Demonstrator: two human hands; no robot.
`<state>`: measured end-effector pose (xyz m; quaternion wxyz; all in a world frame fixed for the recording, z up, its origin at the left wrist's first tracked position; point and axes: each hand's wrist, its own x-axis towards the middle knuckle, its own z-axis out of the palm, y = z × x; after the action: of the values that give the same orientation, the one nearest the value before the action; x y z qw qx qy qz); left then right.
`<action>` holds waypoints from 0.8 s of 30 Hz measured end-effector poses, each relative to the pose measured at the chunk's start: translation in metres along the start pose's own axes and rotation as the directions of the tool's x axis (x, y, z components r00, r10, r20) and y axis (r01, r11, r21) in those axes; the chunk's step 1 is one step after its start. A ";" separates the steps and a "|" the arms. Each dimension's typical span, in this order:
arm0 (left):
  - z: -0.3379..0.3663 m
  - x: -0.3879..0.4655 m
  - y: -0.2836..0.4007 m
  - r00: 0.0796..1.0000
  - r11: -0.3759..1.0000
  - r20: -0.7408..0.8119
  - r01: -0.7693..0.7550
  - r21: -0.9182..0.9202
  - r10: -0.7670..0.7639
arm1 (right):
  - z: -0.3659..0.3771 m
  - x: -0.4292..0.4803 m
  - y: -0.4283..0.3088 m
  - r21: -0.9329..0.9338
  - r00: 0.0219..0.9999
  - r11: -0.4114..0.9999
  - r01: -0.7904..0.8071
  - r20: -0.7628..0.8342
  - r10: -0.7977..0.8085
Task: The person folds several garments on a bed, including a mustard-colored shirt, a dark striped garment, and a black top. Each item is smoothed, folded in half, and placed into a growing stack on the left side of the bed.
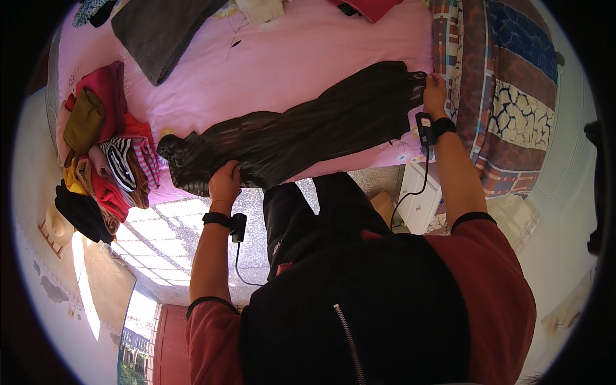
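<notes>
A long, sheer black garment [308,130] with faint stripes lies stretched out on a pink bedsheet [279,67]. Its left end is bunched and gathered, while the right part spreads wider and flatter. My left hand [224,182] pinches the near edge close to the bunched end. At the far right, my right hand [435,91] grips the corner of the thin hem, beside the patterned bedding. The fingertips of both hands are partly hidden by the cloth or by the hands themselves.
Folded clothes [106,163] are stacked at the bed's left. Behind them lies a dark grey plush cloth [159,38]. Patterned bedding [505,96] is piled on the right. A white drawer cabinet [417,197] stands below the bed edge. Cables hang from both wrist devices.
</notes>
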<state>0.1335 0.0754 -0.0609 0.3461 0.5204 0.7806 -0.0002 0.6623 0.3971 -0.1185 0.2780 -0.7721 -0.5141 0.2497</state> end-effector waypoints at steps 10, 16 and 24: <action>-0.007 0.015 -0.015 0.886 0.920 -0.398 0.074 -0.384 -0.238 | -0.019 -0.076 0.050 -0.530 0.953 0.848 0.000 0.257 0.161; 0.002 0.005 -0.018 0.905 0.926 -0.337 0.135 -0.353 -0.260 | -0.008 -0.063 0.050 -0.421 0.966 0.906 -0.031 0.220 0.135; -0.001 0.003 -0.024 0.915 0.930 -0.341 0.085 -0.357 -0.215 | 0.021 -0.043 -0.024 -0.081 0.899 0.979 -0.189 0.387 0.206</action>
<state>0.1123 0.0673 -0.0702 0.2730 0.3820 0.8588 0.2051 0.6175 0.3680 -0.1129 0.1260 -0.7599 -0.4834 0.4159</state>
